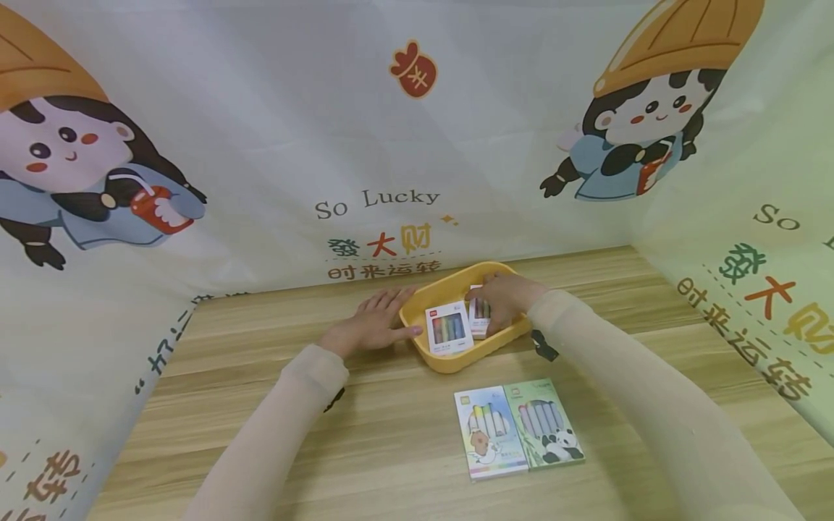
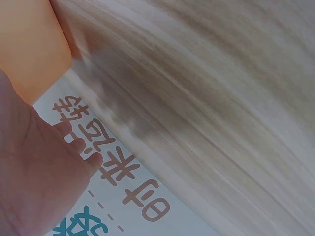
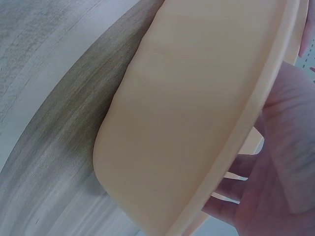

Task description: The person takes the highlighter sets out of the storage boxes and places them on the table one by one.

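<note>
A yellow plastic basket (image 1: 449,362) stands toward the back of the table, with two small white boxes in it. The left box (image 1: 449,329) leans face up and shows a window of coloured sticks. My right hand (image 1: 504,295) reaches over the right side of the basket and grips the right box (image 1: 480,318), its fingers at the top and its thumb by the side. At the basket's left end, my left hand (image 1: 368,324) has its fingers extended, thumb at the rim. The right wrist view shows the basket's outer wall (image 3: 162,113) with the fingers (image 3: 231,189) inside the rim.
Two flat marker packs lie side by side in front of the basket: a white-blue one with a bear (image 1: 490,434) and a green one with a panda (image 1: 546,423). A printed cloth (image 1: 280,145) hangs behind and at both sides of the wood-grain table (image 1: 260,362).
</note>
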`<state>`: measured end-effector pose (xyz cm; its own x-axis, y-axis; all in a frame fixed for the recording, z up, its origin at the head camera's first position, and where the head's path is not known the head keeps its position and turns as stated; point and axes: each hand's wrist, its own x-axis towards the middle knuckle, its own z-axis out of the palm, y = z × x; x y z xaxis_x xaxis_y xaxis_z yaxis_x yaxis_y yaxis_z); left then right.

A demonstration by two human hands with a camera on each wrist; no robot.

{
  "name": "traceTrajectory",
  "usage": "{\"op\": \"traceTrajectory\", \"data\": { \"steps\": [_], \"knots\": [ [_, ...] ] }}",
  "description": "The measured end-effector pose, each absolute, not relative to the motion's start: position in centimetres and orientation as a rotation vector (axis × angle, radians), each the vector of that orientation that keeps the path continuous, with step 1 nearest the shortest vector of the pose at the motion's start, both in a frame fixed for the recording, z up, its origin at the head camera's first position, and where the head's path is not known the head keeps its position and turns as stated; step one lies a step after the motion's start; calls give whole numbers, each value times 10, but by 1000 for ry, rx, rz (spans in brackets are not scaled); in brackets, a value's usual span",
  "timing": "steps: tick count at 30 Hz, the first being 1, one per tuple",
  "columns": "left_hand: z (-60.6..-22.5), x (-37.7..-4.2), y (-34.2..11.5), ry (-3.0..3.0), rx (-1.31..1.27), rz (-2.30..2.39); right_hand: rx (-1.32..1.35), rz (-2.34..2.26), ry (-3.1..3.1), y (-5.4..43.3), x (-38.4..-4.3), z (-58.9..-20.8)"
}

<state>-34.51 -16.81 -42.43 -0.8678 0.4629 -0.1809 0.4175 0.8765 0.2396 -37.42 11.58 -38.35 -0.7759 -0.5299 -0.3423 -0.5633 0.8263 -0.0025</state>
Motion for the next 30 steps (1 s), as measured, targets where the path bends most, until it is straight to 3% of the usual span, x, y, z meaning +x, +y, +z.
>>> {"op": "traceTrajectory", "data": {
  "steps": [30],
  "knots": [
    [-428, -350, -168, 2828, 681, 290, -728, 54, 2691, 122, -374, -371]
  ]
}}
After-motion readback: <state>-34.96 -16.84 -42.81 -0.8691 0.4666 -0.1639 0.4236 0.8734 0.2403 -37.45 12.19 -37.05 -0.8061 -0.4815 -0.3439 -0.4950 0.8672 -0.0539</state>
